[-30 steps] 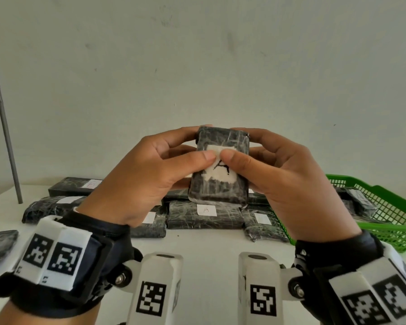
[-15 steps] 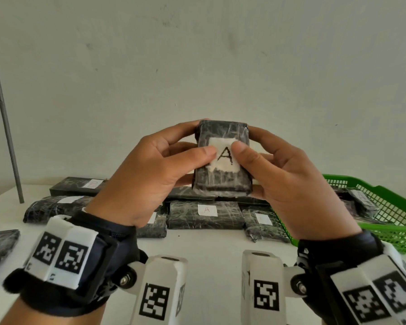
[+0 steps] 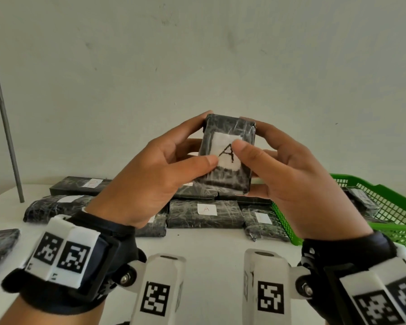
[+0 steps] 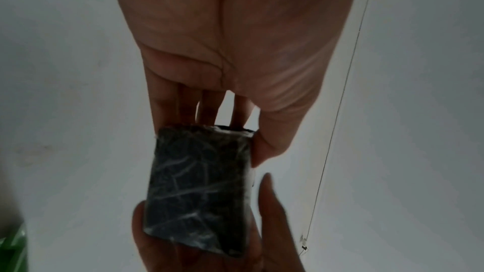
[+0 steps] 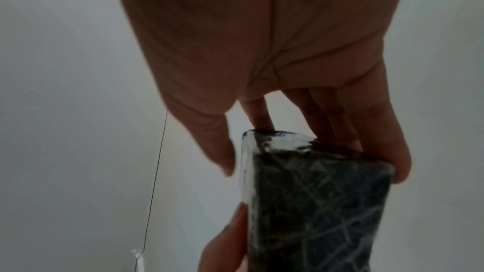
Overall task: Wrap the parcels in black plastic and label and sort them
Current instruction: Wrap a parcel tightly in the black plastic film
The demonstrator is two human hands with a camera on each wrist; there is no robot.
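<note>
Black wrist straps [image 3: 108,240] with white blocks [image 3: 63,254] bearing black-and-white square markers, bare hands.

Head view evenly lit, wrist views dim, blurred, backlit

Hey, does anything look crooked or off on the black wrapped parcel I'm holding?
The white paper label marked A sits slightly tilted on the black plastic-wrapped parcel; otherwise nothing stands out.

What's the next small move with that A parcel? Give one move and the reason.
Probably press the label's right side flat, then sort it. Both the left hand and right hand grip the parcel, thumbs already on the white label. Another A parcel lies on the table.
</note>
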